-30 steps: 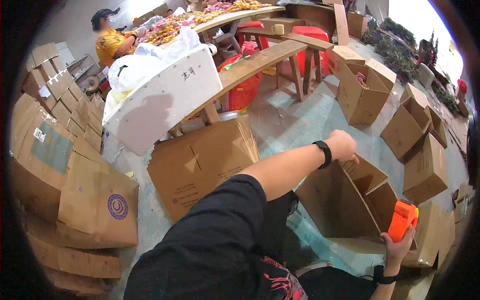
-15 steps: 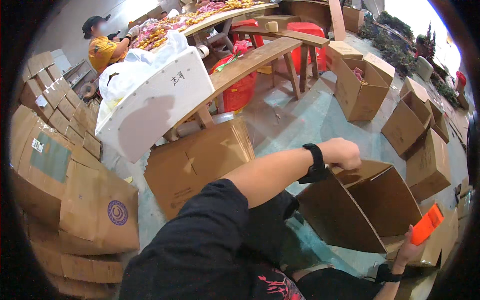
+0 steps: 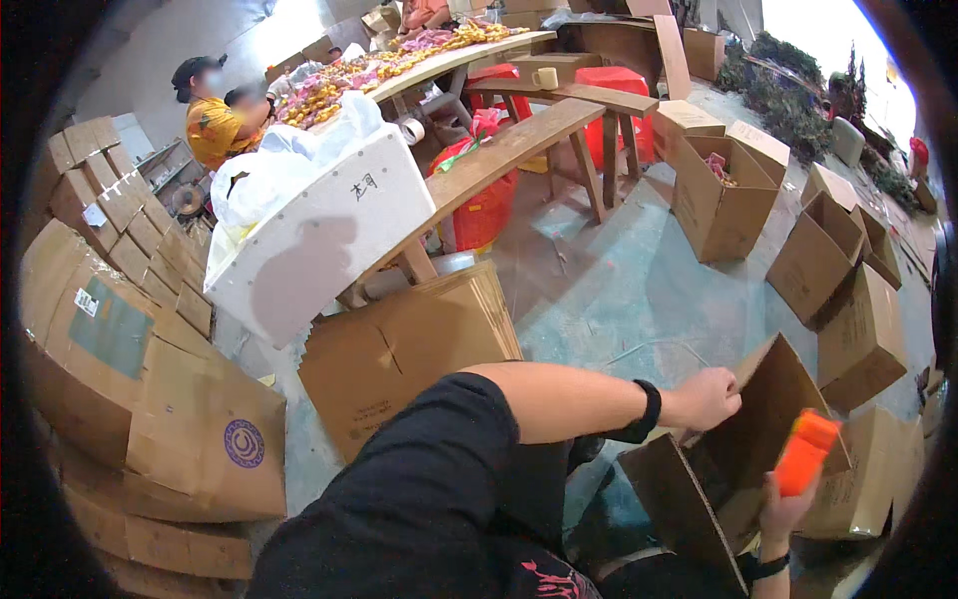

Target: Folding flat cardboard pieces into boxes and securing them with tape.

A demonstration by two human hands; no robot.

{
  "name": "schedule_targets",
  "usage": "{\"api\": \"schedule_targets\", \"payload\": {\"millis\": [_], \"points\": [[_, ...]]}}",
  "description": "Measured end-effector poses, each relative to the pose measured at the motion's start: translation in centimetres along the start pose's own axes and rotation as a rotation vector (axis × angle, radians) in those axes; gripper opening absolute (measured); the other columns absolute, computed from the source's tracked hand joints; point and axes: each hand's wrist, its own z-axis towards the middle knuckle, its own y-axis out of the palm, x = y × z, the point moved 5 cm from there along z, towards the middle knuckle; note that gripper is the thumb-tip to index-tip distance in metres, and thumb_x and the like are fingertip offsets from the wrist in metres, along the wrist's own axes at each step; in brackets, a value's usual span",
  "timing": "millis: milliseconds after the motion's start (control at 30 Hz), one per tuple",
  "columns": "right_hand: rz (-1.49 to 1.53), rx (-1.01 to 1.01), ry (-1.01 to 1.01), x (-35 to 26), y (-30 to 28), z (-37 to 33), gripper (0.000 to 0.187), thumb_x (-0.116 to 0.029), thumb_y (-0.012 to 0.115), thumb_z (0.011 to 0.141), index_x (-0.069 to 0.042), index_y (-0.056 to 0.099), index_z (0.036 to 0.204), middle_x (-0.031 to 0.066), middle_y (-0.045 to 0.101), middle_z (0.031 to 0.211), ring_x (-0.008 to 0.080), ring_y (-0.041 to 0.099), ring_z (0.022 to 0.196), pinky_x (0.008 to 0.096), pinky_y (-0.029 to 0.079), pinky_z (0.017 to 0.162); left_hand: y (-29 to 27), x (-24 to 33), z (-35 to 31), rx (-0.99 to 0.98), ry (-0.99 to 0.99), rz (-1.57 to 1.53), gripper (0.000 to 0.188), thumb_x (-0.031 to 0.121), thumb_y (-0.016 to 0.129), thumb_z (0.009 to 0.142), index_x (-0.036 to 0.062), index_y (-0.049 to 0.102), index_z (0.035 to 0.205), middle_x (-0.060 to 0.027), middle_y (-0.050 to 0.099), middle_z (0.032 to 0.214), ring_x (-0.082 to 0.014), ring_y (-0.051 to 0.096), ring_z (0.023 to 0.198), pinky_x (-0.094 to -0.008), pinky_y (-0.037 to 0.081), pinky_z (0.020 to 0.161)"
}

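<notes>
In front of me, low on the right, an open brown carton sits tilted, its dark inside facing up. My left hand is closed in a fist at the carton's upper edge, and whatever its fingers grip is hidden. My right hand grasps a bright orange hand-held tool, blocky in shape, its exact kind unclear. This tool is upright in front of the carton's right wall. Both wrists wear black bands.
Flattened cartons lean beside a wooden bench. Open cartons stand at the right. Stacked boxes fill the left. A white foam board stands near a table of colourful wrapped pieces, where a person in yellow works.
The carton has turned and tilted. My left hand has come lower and a little right with it. My right hand has moved left with the orange tool, now more upright.
</notes>
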Motion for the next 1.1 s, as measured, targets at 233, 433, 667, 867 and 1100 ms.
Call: {"api": "schedule_targets", "payload": {"millis": [233,433,667,867,1100], "points": [[-0.141,-0.368,0.027,-2.2,5.7,-0.5,0.07,-0.017,0.087,0.063,-0.001,0.049,0.119,0.0162,0.061,0.102,0.0329,0.06,0.093,0.0381,0.049,0.081,0.6,2.1,0.3,-0.034,0.031,-0.013,0.04,0.034,0.059,0.09,-0.0024,0.061,0.074,-0.0245,0.06,0.073,-0.0405,0.06,0.071,-0.0459,0.046,0.064],[0.04,-0.449,0.252,-3.1,6.2,0.3,0.06,-0.01,0.082,0.069,-0.002,0.05,0.119,0.0088,0.061,0.098,0.0206,0.06,0.088,0.0333,0.049,0.079,0.7,2.4,-0.1,-0.063,0.122,-0.02,0.037,0.031,0.057,0.091,-0.0029,0.063,0.079,-0.0237,0.062,0.076,-0.0398,0.062,0.076,-0.045,0.048,0.066],[0.346,-0.395,0.349,1.1,6.3,0.9,0.044,-0.017,0.074,0.08,-0.001,0.054,0.115,0.0076,0.062,0.1,0.0161,0.059,0.09,0.0322,0.048,0.081,3.4,2.0,-2.1,-0.556,0.163,0.099,0.039,0.035,0.072,0.081,0.0005,0.059,0.094,-0.0198,0.066,0.087,-0.0346,0.064,0.084,-0.0422,0.049,0.069],[0.573,-0.482,0.454,7.2,6.1,0.1,0.04,-0.023,0.068,0.086,-0.002,0.052,0.117,0.0071,0.062,0.099,0.017,0.06,0.085,0.0317,0.05,0.074,3.4,4.3,-4.0,-0.983,0.072,0.199,0.099,0.063,0.082,0.059,-0.0083,0.049,0.12,-0.0275,0.053,0.125,-0.0362,0.054,0.114,-0.0391,0.047,0.091],[0.855,-0.388,0.713,7.3,4.7,1.4,0.038,-0.042,0.056,0.094,-0.007,0.056,0.109,0.0012,0.057,0.081,0.0131,0.054,0.069,0.0278,0.046,0.059,5.8,1.5,-2.3,-0.832,0.258,0.483,0.138,0.067,0.081,0.053,-0.0147,0.016,0.143,-0.0349,0.031,0.144,-0.0408,0.037,0.133,-0.0404,0.037,0.108]]}}
